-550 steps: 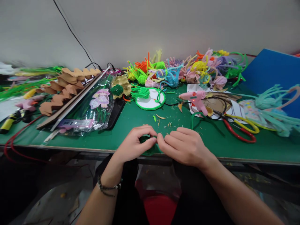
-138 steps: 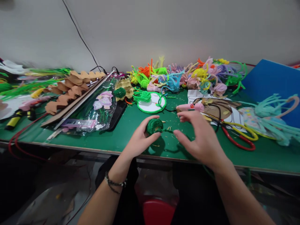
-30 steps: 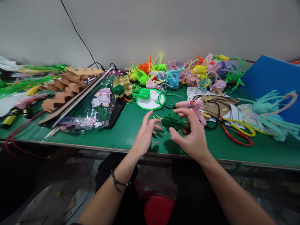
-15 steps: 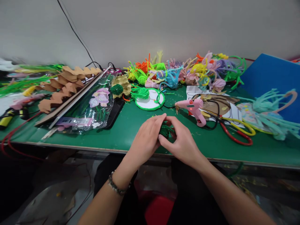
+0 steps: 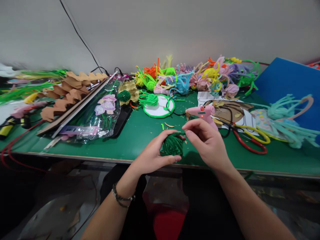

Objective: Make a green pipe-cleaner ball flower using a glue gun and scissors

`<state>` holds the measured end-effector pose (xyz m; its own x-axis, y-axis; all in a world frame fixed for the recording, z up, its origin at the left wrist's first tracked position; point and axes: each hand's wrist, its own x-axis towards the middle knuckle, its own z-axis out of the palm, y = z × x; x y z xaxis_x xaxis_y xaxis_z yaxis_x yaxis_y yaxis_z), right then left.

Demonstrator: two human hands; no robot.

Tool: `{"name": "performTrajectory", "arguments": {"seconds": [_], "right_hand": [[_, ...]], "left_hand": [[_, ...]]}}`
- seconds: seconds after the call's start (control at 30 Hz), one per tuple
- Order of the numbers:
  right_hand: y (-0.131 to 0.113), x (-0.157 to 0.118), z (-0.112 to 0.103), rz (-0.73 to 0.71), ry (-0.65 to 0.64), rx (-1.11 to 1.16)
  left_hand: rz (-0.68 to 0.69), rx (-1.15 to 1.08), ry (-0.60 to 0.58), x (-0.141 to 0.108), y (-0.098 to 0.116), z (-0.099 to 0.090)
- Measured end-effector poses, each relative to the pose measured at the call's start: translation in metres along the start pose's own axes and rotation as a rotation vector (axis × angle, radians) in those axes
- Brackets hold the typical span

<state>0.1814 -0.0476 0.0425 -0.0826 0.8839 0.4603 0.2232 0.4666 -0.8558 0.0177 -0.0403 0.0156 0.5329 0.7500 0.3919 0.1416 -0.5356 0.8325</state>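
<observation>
My left hand is wrapped round a ball of dark green pipe cleaner, just above the front edge of the table. Thumb and fingers grip it from the left, so its wound strands face up. At the ball's upper right, my right hand pinches what looks like the loose end of its strand, mostly hidden by the fingertips. Behind the right hand lies a pink glue gun with a red light on. A white disc with a green rim lies farther back, a bright green pipe-cleaner bundle on its left side.
Scissors with red and yellow handles lie at the right, beside a turquoise pipe-cleaner piece. Colourful pipe-cleaner bundles line the wall. A clear plastic bag and folded brown cardboard fill the left. A blue board leans right.
My hands have parted from around the ball. The left keeps it and shows more of its surface, while the right has shifted to the right, fingers pinched at the ball's edge.
</observation>
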Motion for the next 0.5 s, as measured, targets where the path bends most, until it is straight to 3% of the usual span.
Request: {"name": "performTrajectory", "arguments": {"seconds": [0.2,0.37,0.5], "right_hand": [[-0.0067,-0.0034,-0.0011,-0.058,0.026,0.004],[-0.0094,-0.0074,0.0003,-0.142,-0.077,-0.039],[-0.0086,-0.0077,-0.0004,-0.201,-0.174,-0.030]], "left_hand": [[0.036,0.104,0.014,-0.0013,-0.0006,-0.0016],[0.055,0.287,0.014,-0.0014,-0.0030,-0.0013],[0.081,0.194,0.041,-0.0016,-0.0014,-0.0028]]}}
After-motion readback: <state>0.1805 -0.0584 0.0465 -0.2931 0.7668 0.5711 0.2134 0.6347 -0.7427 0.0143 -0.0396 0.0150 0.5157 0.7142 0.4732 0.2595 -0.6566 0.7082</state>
